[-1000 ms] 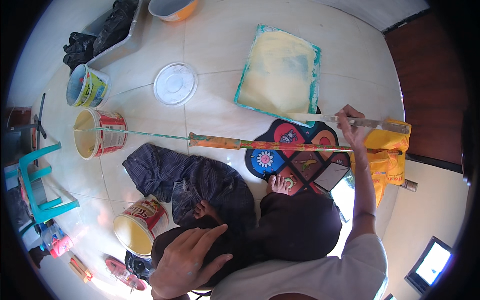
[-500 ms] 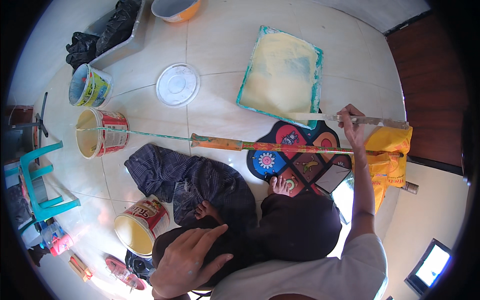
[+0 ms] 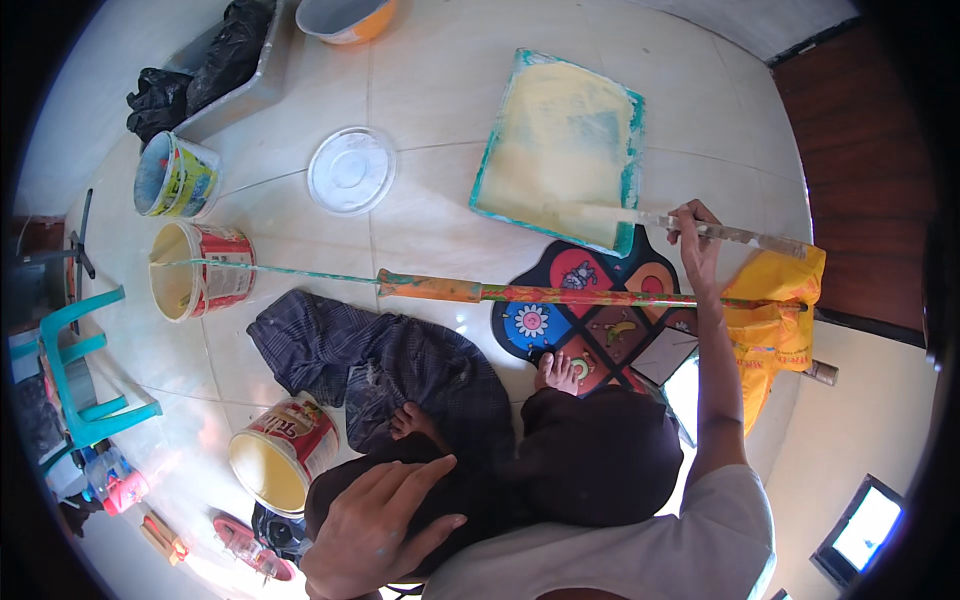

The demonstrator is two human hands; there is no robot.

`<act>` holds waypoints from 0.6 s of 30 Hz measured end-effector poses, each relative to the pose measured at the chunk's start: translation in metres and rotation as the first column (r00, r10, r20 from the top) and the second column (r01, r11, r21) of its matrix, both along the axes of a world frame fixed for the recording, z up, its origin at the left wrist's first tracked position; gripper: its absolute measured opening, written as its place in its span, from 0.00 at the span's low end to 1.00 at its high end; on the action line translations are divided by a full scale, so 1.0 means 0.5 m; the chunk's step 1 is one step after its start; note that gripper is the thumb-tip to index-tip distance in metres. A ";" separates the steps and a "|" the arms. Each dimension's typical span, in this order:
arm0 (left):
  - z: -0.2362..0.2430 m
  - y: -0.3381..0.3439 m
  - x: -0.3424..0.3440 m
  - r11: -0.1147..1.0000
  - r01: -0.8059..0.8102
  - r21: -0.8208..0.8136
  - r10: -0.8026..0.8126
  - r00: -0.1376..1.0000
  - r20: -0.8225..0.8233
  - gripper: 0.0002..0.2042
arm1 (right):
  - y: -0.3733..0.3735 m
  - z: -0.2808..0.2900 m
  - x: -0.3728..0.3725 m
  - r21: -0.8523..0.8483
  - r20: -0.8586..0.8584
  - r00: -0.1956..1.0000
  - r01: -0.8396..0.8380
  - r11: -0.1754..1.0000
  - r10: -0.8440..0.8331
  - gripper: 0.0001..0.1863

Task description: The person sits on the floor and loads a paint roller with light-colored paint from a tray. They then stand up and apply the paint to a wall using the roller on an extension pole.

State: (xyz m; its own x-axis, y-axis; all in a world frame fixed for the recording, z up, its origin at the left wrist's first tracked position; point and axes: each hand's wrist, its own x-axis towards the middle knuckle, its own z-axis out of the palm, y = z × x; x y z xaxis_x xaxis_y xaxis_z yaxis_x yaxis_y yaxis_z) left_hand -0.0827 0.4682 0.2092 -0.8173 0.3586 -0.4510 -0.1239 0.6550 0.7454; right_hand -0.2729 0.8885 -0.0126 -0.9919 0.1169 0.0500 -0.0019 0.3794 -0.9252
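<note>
My right hand (image 3: 692,238) is closed around a flat, paint-stained stick (image 3: 760,239). The stick's pale left end lies over the near part of a teal-rimmed tray (image 3: 482,180) coated with cream paint (image 3: 555,140). Fingers stretched out and somewhat apart, my left hand (image 3: 380,520) rests on my left knee and holds nothing. Between my feet and the tray, a long pole (image 3: 580,294) with an orange grip and a thin teal rod runs across. Its left end reaches a red-and-white bucket (image 3: 228,270), and its right end meets a yellow bag (image 3: 775,310).
A patterned mat (image 3: 530,320) lies by my right foot, and a dark checked cloth (image 3: 320,335) by my left. A second paint bucket (image 3: 300,430), a yellow-green pail (image 3: 198,182), a round lid (image 3: 351,170), an orange basin (image 3: 365,27) and a teal stool (image 3: 75,345) stand around.
My right hand has shifted slightly left and away from me. The stick's left end has swung farther into the tray. My left hand stays on the knee.
</note>
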 end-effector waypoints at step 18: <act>-0.002 -0.007 -0.002 0.999 0.023 -0.024 -0.024 0.998 -0.054 0.23 | -0.097 -0.067 -0.024 -0.159 0.043 0.994 -0.091 0.983 0.099 0.13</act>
